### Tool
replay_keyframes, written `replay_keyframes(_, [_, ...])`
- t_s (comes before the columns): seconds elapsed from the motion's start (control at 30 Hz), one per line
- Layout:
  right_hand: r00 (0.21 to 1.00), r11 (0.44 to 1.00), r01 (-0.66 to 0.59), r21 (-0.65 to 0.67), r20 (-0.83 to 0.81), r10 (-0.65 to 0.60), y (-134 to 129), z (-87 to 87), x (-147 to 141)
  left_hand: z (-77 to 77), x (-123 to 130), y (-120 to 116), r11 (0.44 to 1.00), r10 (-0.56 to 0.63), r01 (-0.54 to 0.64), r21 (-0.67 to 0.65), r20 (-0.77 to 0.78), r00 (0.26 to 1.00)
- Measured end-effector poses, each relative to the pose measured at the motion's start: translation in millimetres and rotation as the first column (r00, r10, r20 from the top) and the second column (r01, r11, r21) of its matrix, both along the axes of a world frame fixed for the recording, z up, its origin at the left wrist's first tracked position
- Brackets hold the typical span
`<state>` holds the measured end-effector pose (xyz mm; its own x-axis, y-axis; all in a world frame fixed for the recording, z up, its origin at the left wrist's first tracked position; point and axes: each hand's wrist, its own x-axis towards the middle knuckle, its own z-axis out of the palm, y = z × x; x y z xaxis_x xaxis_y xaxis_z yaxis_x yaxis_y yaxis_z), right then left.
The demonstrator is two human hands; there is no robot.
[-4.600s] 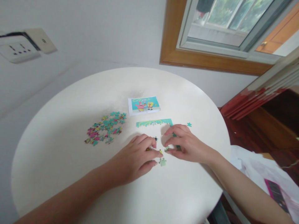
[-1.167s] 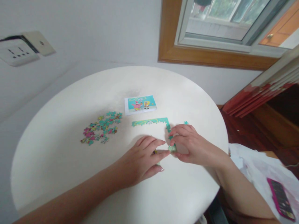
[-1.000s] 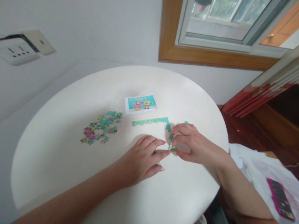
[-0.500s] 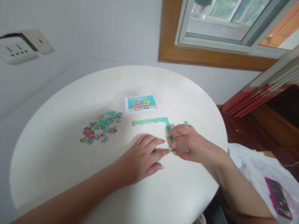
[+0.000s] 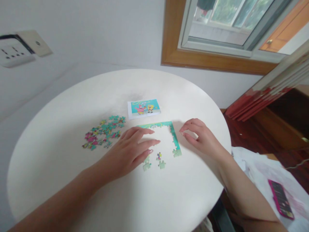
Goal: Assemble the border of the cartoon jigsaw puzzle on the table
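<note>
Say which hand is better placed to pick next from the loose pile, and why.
Probably the left hand: it is nearer the loose pile, while the right hand is right of the joined border.

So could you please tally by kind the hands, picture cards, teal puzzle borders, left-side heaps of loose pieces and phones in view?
Hands: 2 (left hand, right hand)
Picture card: 1
Teal puzzle border: 1
Heap of loose pieces: 1, its pieces too overlapped to count
Phone: 1
Total: 6

Teal-green puzzle border (image 5: 175, 138), multicoloured pieces (image 5: 105, 130), white table (image 5: 178, 193)
</note>
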<state>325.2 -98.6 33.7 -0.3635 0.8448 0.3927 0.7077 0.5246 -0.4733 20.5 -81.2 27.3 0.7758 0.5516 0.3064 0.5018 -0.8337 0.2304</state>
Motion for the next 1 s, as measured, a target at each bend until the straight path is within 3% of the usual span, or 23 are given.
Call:
replay_keyframes(0.37, [0.999,1.000,-0.031,0.001,0.039,0.031,5,-7.5,3,-4.0,-16,4,0.992,-0.061,0.064,-0.105,0.034,0.998])
replay_keyframes(0.57, [0.996,0.998,-0.048,-0.040,0.073,0.051,4,-6.8,2,4.1,-20,3,0.986,-0.066,0.071,-0.150,0.040,0.997])
replay_keyframes(1.0, [0.960,0.955,-0.271,-0.121,0.042,0.277,-4,-2.6,-10,7.7,-24,2,0.968,-0.107,0.106,-0.229,0.006,0.994])
